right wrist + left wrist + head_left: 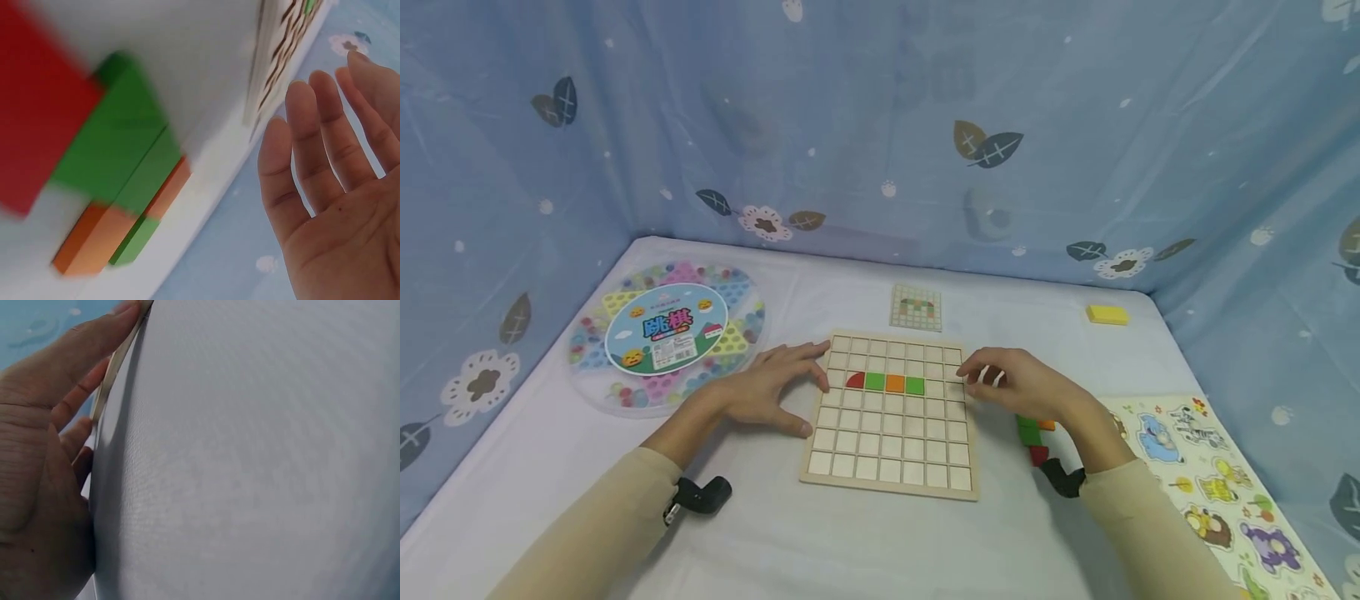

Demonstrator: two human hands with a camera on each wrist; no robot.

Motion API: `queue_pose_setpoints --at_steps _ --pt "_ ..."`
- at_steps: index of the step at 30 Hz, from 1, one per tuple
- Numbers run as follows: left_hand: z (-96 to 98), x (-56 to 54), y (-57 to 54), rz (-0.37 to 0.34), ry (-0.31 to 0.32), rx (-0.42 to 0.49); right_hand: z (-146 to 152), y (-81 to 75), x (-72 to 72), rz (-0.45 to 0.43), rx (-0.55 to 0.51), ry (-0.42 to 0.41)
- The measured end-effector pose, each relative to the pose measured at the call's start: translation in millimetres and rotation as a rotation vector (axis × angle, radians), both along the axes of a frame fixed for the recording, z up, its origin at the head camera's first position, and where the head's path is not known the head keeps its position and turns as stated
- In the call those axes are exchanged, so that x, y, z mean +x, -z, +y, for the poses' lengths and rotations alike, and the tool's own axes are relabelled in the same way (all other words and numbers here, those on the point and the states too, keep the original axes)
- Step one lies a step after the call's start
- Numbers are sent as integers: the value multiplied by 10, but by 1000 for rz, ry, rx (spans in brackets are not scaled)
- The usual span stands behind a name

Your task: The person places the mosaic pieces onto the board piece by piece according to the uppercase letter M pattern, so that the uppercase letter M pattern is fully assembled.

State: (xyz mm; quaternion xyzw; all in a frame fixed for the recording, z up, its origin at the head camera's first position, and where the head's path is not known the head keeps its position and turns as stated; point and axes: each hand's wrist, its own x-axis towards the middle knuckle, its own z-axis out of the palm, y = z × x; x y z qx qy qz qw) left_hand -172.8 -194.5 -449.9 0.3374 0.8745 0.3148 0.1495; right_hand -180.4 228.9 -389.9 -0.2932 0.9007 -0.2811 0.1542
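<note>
A wooden grid board [887, 488] lies flat in the middle of the table. One row of it holds a red rounded piece [856, 381], a green square [875, 382], an orange square [895, 383] and another green square [915, 386]. At the board's left edge is my left hand [771, 387], its fingers spread and its thumb by the rim. My right hand [1018, 383] hovers at the right edge with loosely bent fingers; the right wrist view shows nothing in its palm. Loose green blocks [119, 144], a red block [37, 106] and orange blocks [94, 237] lie below its wrist.
Behind the board lies a small pattern card [916, 308]. A round Chinese checkers set [666, 329] is at the left, a yellow block [1107, 315] at the back right. An animal picture board [1210, 454] lies under the right forearm's side. A blue curtain [880, 125] encloses the table.
</note>
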Motion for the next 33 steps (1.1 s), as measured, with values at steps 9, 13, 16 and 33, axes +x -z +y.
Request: queue_pose_setpoints --at_steps 9,13,16,33 --pt "15 -10 -3 -6 2 -22 235 15 93 15 -2 7" --pt "17 -12 -40 -6 6 -23 280 11 123 24 4 8" --pt "-12 -4 -68 -4 -2 -30 274 9 130 31 -3 -1" --pt "-13 5 -32 0 3 -43 526 38 377 -56 60 47"
